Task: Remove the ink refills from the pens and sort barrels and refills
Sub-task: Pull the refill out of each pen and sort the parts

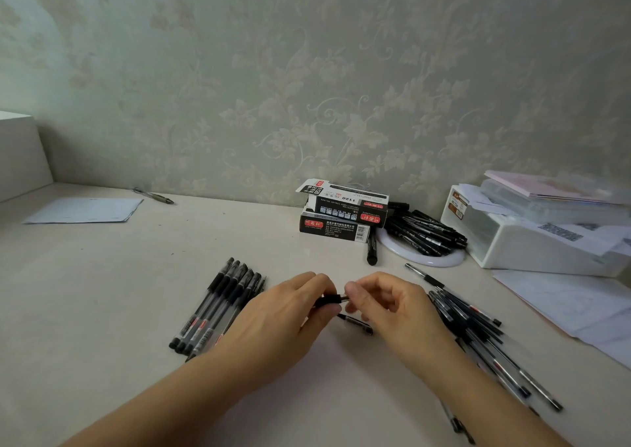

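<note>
My left hand point(290, 313) grips a black pen point(330, 300) at its rubber grip, near the middle of the desk. My right hand point(386, 305) pinches the pen's metal tip end between thumb and fingers. Just below the hands a small dark pen part point(356, 323) lies on the desk. A neat row of several pens point(218, 305) lies to the left of my left hand. A looser heap of pens and parts point(478, 330) spreads to the right of my right hand.
Two stacked black pen boxes point(341, 213) stand at the back by the wall. Beside them a white ring point(423, 252) carries several black markers. A white plastic container point(532, 238) and papers point(573, 306) fill the right side. A sheet point(85, 209) and a pen point(153, 195) lie far left.
</note>
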A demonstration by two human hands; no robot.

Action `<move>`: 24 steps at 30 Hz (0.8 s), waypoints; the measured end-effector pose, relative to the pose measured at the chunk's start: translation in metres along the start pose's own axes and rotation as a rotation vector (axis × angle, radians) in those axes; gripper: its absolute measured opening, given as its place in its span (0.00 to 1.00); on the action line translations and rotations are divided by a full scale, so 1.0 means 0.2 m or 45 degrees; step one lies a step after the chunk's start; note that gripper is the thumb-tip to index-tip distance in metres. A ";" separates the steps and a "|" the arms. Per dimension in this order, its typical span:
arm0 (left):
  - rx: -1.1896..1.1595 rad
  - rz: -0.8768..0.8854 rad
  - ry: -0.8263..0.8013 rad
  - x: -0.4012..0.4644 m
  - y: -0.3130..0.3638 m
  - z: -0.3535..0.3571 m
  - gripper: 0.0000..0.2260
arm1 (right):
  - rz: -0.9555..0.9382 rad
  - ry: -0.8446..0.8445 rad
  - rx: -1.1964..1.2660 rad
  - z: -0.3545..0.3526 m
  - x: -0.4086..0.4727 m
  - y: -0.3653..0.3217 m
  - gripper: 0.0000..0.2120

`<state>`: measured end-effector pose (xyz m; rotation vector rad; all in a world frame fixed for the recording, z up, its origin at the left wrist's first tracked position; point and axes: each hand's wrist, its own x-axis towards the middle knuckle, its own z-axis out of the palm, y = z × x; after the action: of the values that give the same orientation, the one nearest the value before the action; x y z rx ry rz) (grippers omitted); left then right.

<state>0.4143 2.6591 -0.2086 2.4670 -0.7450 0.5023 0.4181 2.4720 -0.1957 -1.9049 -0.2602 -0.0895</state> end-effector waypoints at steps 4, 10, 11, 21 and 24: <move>-0.005 0.012 0.002 0.00 0.00 0.00 0.06 | 0.011 -0.056 0.047 0.00 0.00 0.00 0.04; -0.004 0.010 -0.005 -0.01 -0.01 0.01 0.05 | -0.001 -0.060 0.025 0.00 0.00 0.00 0.06; -0.004 0.009 -0.010 -0.01 -0.01 0.01 0.05 | 0.005 -0.047 0.030 0.00 0.00 0.00 0.05; -0.014 -0.017 -0.023 0.00 -0.01 0.01 0.06 | -0.007 -0.090 0.031 -0.01 0.00 0.01 0.07; 0.007 -0.026 -0.030 0.00 -0.01 0.02 0.08 | 0.033 -0.052 0.081 0.00 0.00 0.01 0.04</move>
<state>0.4163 2.6591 -0.2125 2.4873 -0.7281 0.4689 0.4192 2.4713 -0.1972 -1.8481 -0.2631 -0.0245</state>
